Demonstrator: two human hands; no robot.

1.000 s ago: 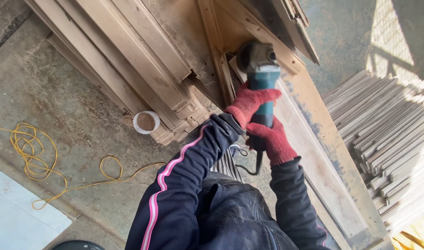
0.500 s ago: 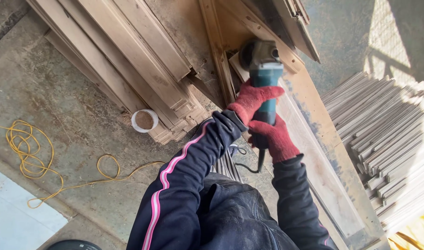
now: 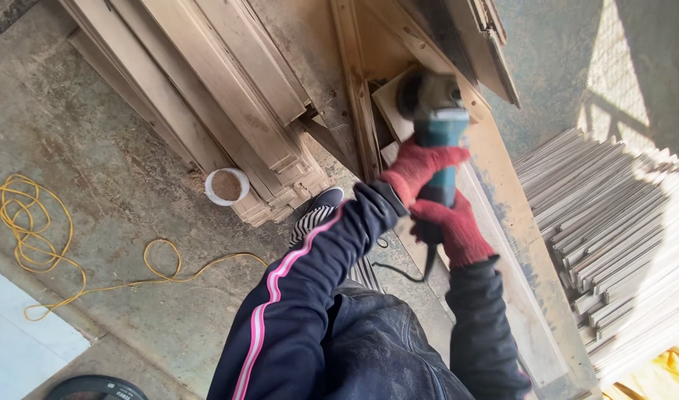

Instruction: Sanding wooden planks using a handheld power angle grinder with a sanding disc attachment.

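Both my hands wear red knit gloves and grip a teal angle grinder [image 3: 437, 122]. My left hand [image 3: 419, 167] wraps the body just behind the grey head. My right hand [image 3: 451, 226] holds the rear of the handle, where the black cord leaves. The grinder's head rests on the end of a long pale wooden board [image 3: 502, 274] that runs toward the lower right. My dark sleeves, the left with a pink stripe, fill the lower middle.
Stacked wooden frames and planks [image 3: 228, 96] lie at upper left. A small white cup of sawdust [image 3: 226, 186] stands on the concrete floor. A yellow cord [image 3: 73, 252] loops at left. A pile of thin wooden slats [image 3: 621, 237] sits at right. My shoe [image 3: 315, 212] shows near the planks.
The view has shifted slightly, and the grinder with both hands has moved a little right and down along the board. My shoe has come into view.
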